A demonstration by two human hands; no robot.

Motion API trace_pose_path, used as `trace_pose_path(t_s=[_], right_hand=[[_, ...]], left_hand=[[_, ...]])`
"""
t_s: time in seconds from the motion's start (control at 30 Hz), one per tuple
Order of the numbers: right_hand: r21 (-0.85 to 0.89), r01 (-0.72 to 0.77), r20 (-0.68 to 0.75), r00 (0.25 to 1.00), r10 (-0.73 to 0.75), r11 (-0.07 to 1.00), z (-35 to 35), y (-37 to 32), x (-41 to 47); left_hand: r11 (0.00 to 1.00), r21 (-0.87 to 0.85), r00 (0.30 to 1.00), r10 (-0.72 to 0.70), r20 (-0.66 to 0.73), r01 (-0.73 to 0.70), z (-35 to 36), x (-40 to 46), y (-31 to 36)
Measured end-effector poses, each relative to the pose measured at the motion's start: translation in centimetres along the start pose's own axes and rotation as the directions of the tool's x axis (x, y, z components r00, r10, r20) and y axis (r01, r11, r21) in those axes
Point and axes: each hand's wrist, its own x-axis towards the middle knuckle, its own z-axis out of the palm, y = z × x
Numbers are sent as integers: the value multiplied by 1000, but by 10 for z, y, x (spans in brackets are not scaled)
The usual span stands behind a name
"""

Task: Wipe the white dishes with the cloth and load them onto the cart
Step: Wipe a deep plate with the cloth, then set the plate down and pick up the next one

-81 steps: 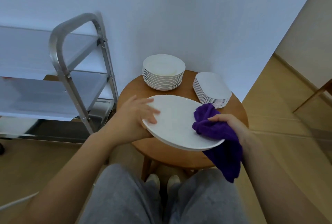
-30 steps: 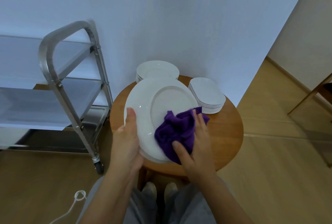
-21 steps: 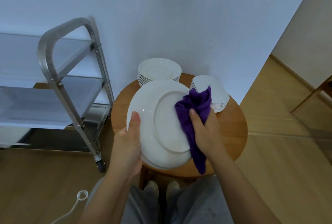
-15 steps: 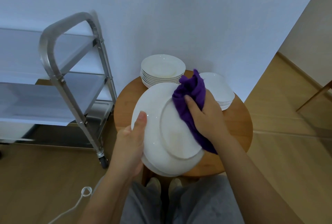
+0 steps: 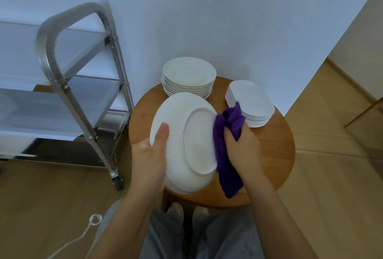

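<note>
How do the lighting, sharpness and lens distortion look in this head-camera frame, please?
Head view: dim, cool, even light, no harsh glare; the plate and cloth are sharp; the wide lens bows the cart frame and wall edges; the cart's top corner is slightly smeared.

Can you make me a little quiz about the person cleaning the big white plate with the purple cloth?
1. True or false: the left hand holds the big plate with its underside facing the camera.
2. Which hand grips the purple cloth? A) left B) right C) both
3. Fill in: the two dish stacks, the round stack and the oblong stack, sit on the round wooden ____.

Key: 1 true. 2 B, the right hand presses the cloth against the plate's right edge. 3 table.
</note>
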Motion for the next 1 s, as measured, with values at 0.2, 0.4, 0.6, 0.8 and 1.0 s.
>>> trace_pose_path(t_s=[0.2, 0.4, 0.6, 0.8, 1.0], right_hand=[[90, -130, 40, 991, 127, 987, 4, 18, -5], [366, -230, -19, 967, 254, 902, 3, 22, 10], [348, -263, -47, 954, 297, 900, 6, 34, 18], [358, -262, -55, 952, 300, 896, 11, 41, 26], [347, -278, -3, 955, 298, 896, 21, 46, 29]], left_hand=[[876, 416, 968, 246, 53, -245, 17, 21, -5], [173, 738, 704, 497, 507, -653, 18, 51, -36], [0, 688, 642, 358, 678, -726, 17, 72, -55], [-147, 532, 503, 196, 842, -834, 20, 77, -92], [-116, 526, 538, -117, 835, -842, 14, 82, -124]])
